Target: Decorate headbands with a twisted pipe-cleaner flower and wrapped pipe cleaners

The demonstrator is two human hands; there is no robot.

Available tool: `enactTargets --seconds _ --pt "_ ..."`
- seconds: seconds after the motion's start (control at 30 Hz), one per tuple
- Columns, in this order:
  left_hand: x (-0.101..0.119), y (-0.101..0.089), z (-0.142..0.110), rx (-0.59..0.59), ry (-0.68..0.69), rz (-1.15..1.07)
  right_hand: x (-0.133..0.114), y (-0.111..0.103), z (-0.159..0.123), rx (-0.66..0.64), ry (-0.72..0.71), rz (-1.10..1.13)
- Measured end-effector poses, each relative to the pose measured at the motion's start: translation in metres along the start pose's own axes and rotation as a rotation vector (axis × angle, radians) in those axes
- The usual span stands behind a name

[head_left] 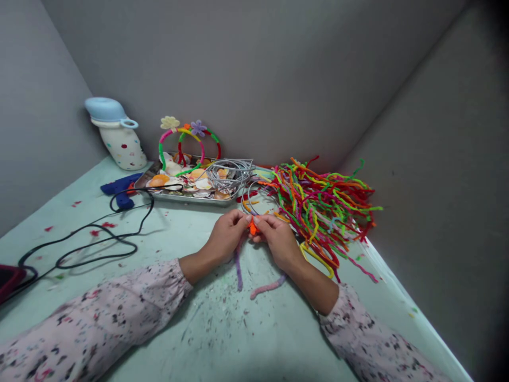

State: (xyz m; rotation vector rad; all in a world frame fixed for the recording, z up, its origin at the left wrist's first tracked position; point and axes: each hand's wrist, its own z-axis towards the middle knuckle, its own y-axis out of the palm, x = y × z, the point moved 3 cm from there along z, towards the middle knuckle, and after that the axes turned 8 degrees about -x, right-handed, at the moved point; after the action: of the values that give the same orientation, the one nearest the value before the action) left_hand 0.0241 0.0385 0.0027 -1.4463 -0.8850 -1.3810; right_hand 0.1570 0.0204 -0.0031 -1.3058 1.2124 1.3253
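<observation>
My left hand (pixel 229 234) and my right hand (pixel 279 239) meet over the middle of the table, thumbs and fingers pinched on a small bright orange pipe cleaner piece (pixel 253 228). Its exact shape is mostly covered by my fingertips. Below my left hand hangs a purple fuzzy length (pixel 238 273). A pink fuzzy end (pixel 264 290) comes out under my right wrist, turning purple near it. Whether these lengths join the orange piece is hidden by my hands. Just beyond my fingers lie loops of grey wire (pixel 254 193).
A heap of coloured pipe cleaners (pixel 318 201) lies at right. Behind, a metal tray (pixel 186 198) holds finished-looking hoops with flowers (pixel 198 128) and a grey wire coil (pixel 230 175). At left are a blue glue gun (pixel 123 185), its black cord (pixel 99 260) and a white bottle (pixel 123 146).
</observation>
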Motion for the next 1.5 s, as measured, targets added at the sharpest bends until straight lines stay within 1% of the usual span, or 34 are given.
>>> enactTargets --seconds 0.07,0.13,0.2,0.33,0.47,0.7,0.83,1.0,1.13,1.27,1.33,1.5 --pt "0.0025 -0.0013 0.0002 0.012 0.011 0.080 -0.0012 0.0002 -0.0013 -0.002 -0.001 -0.043" --pt "0.0043 -0.0014 0.0001 0.005 0.029 0.104 -0.0024 0.0002 -0.0019 -0.003 -0.011 -0.059" --pt "0.0039 0.0000 -0.0004 -0.033 0.026 0.057 -0.0028 -0.0001 -0.0013 -0.002 -0.028 -0.045" --pt "0.0018 0.0041 -0.0022 -0.116 -0.012 -0.135 -0.0001 -0.0021 0.0016 0.047 -0.030 0.017" --pt "0.0030 0.0071 -0.0026 -0.165 -0.009 -0.175 0.0021 -0.0025 0.0023 0.084 -0.031 0.018" --pt "0.0035 0.0072 0.0000 -0.138 -0.050 -0.178 0.0025 -0.0038 0.0013 0.100 -0.019 -0.063" --pt "0.0053 0.0078 0.0008 -0.150 -0.016 -0.165 0.0013 -0.0040 0.0017 0.102 0.005 -0.081" --pt "0.0081 0.0074 -0.0017 -0.096 0.028 -0.099 -0.0009 -0.0008 -0.0009 0.094 0.016 -0.017" --pt "0.0083 0.0073 -0.0023 -0.113 -0.026 -0.190 -0.0004 -0.0007 -0.0005 0.075 0.006 0.023" --pt "0.0060 0.0028 0.0005 -0.050 -0.096 -0.278 0.0015 -0.0003 0.0019 0.043 0.014 0.117" --pt "0.0060 0.0014 0.0017 -0.038 -0.101 -0.305 0.0026 -0.0004 0.0023 0.046 0.024 0.160" --pt "0.0105 0.0018 0.0008 -0.064 -0.073 -0.294 0.0035 -0.0018 0.0017 0.035 -0.020 0.054"
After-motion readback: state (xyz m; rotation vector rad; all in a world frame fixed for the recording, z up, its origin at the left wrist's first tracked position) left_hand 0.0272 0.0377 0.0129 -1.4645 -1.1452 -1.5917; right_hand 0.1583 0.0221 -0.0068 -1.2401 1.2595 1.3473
